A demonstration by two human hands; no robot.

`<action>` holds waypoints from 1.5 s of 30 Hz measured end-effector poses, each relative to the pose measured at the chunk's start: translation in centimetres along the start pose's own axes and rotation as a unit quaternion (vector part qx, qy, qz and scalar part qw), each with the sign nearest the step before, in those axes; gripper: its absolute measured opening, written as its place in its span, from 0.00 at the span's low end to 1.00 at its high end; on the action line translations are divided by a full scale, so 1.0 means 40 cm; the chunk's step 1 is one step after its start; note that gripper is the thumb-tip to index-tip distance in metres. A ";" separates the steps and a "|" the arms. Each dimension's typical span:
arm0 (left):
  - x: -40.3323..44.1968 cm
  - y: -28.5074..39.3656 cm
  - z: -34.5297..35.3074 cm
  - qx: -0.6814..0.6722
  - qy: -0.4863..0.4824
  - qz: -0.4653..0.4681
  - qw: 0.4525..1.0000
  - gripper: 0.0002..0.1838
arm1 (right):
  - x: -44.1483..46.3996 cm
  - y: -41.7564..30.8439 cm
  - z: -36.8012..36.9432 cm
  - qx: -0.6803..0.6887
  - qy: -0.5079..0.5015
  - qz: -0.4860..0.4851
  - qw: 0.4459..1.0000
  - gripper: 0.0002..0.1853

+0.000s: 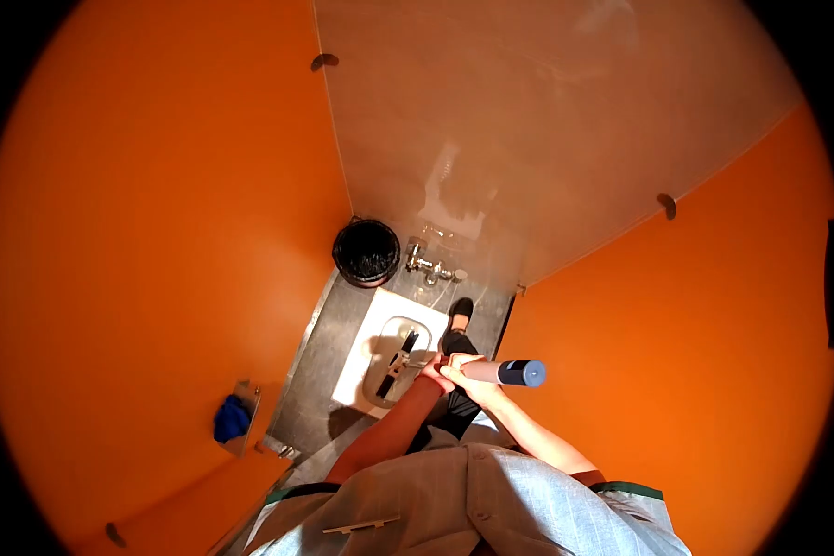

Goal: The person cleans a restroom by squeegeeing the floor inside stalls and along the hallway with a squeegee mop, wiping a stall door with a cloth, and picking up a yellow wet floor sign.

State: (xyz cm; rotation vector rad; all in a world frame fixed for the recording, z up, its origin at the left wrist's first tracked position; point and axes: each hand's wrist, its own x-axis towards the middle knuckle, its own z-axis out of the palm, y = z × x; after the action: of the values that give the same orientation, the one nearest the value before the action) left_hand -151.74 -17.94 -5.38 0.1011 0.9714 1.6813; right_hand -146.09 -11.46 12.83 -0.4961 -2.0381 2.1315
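Left hand, right hand closed around blue-ended handle; black-and-white head at squat toilet.

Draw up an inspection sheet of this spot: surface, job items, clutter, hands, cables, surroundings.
Surface: grey floor around a white rectangular squat-toilet slab with an oval basin.
Job's things: long pinkish pole with a dark band and blue end cap; apparently its narrow dark head, pale in the middle, is over the basin; contact unclear.
Clutter: nothing seen.
Hands: left hand and right hand close together, gripping the pole.
Cables: nothing seen.
Surroundings: orange walls, round black-lined bin, shiny metal pipe fitting, blue bundle by the wall.
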 end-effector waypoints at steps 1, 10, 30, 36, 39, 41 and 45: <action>0.005 0.011 0.000 0.054 -0.011 0.030 0.998 0.20 | 0.015 0.007 -0.006 -0.003 -0.014 -0.010 1.000 0.20; 0.073 0.051 -0.010 -0.392 0.167 -0.173 0.888 0.11 | 0.119 -0.006 -0.033 -0.025 -0.077 0.008 0.997 0.18; 0.075 0.049 0.197 -0.398 0.259 -0.253 0.843 0.09 | 0.126 0.122 -0.266 0.014 -0.201 0.265 0.943 0.15; 0.075 -0.133 0.119 -0.227 0.371 -0.333 0.837 0.20 | 0.115 0.048 -0.203 -0.116 -0.246 0.362 0.892 0.23; 0.013 -0.109 0.083 -0.178 0.324 -0.352 0.860 0.21 | 0.080 0.005 -0.157 0.011 -0.208 0.618 0.758 0.24; 0.000 -0.111 0.092 -0.163 0.318 -0.322 0.877 0.21 | 0.096 -0.052 -0.117 0.011 -0.197 0.626 0.754 0.24; -0.017 -0.048 0.063 -0.230 0.347 -0.299 0.859 0.23 | 0.132 -0.034 -0.062 0.030 -0.180 0.636 0.750 0.19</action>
State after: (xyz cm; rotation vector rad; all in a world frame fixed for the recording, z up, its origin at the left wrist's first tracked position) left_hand -148.71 -17.10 -4.67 -1.0917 0.9387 1.3048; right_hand -150.36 -7.28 13.41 -2.0923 -1.9500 3.1016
